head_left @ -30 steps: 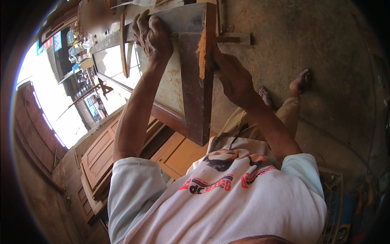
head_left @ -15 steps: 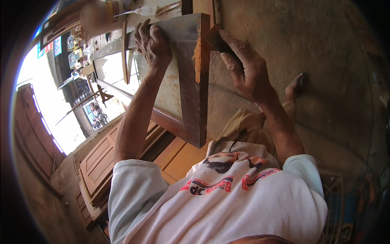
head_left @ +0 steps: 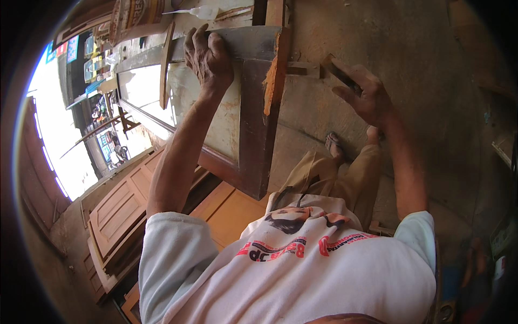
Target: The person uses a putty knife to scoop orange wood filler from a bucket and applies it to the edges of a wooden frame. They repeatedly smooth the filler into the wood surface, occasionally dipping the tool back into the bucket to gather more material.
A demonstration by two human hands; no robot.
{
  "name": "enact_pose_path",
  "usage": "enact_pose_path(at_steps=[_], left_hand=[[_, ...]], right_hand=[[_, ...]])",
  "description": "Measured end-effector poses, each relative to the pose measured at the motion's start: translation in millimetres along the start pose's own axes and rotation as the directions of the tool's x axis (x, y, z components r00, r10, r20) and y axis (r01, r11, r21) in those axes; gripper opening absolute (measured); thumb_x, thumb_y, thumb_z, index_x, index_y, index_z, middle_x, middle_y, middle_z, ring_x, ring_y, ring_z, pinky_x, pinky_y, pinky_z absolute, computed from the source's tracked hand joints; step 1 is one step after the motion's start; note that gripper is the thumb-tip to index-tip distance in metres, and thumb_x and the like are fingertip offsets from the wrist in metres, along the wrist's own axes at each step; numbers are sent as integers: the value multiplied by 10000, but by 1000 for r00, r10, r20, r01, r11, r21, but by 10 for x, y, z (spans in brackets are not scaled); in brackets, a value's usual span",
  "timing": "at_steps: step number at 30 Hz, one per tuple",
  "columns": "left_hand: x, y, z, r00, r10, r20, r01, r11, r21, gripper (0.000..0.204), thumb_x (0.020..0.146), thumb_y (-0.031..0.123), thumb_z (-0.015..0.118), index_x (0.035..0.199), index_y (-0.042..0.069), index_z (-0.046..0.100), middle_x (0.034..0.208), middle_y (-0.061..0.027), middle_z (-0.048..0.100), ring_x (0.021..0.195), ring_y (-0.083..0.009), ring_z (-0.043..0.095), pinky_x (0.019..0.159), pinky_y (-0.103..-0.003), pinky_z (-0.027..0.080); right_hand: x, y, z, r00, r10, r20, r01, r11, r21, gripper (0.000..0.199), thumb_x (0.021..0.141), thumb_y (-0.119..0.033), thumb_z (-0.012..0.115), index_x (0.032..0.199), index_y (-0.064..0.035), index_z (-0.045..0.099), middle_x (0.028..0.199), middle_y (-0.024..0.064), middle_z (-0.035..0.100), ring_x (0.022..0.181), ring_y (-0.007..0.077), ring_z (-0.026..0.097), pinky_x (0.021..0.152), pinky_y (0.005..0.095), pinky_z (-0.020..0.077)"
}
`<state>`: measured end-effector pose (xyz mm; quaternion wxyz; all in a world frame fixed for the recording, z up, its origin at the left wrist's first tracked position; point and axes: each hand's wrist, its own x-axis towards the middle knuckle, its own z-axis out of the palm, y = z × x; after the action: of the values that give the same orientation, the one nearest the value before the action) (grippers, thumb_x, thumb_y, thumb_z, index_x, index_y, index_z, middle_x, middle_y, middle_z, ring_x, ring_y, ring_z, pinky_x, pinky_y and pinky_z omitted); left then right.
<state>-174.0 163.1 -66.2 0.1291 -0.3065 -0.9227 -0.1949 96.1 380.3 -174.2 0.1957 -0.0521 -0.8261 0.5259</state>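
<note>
A dark wooden frame with a pale dusty pane (head_left: 272, 92), like a door or window sash, lies in front of me. Along its right edge runs a rough strip of orange filler (head_left: 272, 81). My left hand (head_left: 209, 62) is curled over the frame's far rail and grips it. Out to the right of the edge, apart from the frame, my right hand (head_left: 369, 94) pinches a small flat brown block (head_left: 341, 71) between thumb and fingers. Whether it is a scraper or a sanding block, I cannot make out.
A wooden bar (head_left: 303, 69) sticks out from under the frame on the right. Beyond the far rail are a white nozzle bottle (head_left: 204, 12) and a brown tin (head_left: 135, 19). Panelled doors (head_left: 121, 200) are stacked at lower left. My feet stand on the concrete floor (head_left: 431, 124).
My right hand has drawn away from the filled edge, to the right and slightly nearer, with the block still in it. The left hand keeps its grip on the rail. The view has shifted slightly.
</note>
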Motion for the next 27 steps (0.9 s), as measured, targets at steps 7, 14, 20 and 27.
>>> enact_pose_path(at_steps=[7, 14, 20, 27], left_hand=[[96, -45, 107, 998, 63, -25, -63, 998, -20, 524, 1051, 381, 502, 1435, 37, 597, 1513, -238, 504, 1461, -416, 419, 1243, -555, 240], [91, -37, 121, 997, 70, -45, -70, 998, 1, 523, 1046, 388, 525, 1431, 42, 601, 1501, -240, 516, 1453, -417, 431, 1236, -557, 252], [72, -57, 146, 996, 70, -63, -70, 998, 3, 517, 1040, 387, 533, 1422, 48, 609, 1506, -245, 518, 1457, -422, 428, 1237, -562, 251], [100, 27, 137, 996, 62, -66, -62, 998, -5, 510, 1040, 379, 528, 1414, 45, 616, 1500, -241, 521, 1457, -424, 424, 1243, -561, 241]], right_hand=[[560, -608, -304, 964, -215, -155, 202, 975, -92, 377, 1037, -181, 715, 1390, -55, 680, 1154, 177, 776, 1009, 329, 776, 848, 442, 633], [878, -727, -459, 948, -317, 1, 285, 851, -441, 279, 1032, -147, 713, 1280, -21, 715, 1075, 163, 786, 916, 303, 782, 791, 414, 628], [1089, -1090, -760, 969, -60, 238, 135, 941, -311, 125, 1012, -93, 596, 1025, 26, 633, 900, 246, 711, 849, 395, 735, 805, 477, 585], [1084, -1055, -805, 956, -180, 231, 253, 906, -340, 95, 1023, -91, 593, 977, -8, 599, 869, 233, 692, 857, 390, 737, 767, 471, 573]])
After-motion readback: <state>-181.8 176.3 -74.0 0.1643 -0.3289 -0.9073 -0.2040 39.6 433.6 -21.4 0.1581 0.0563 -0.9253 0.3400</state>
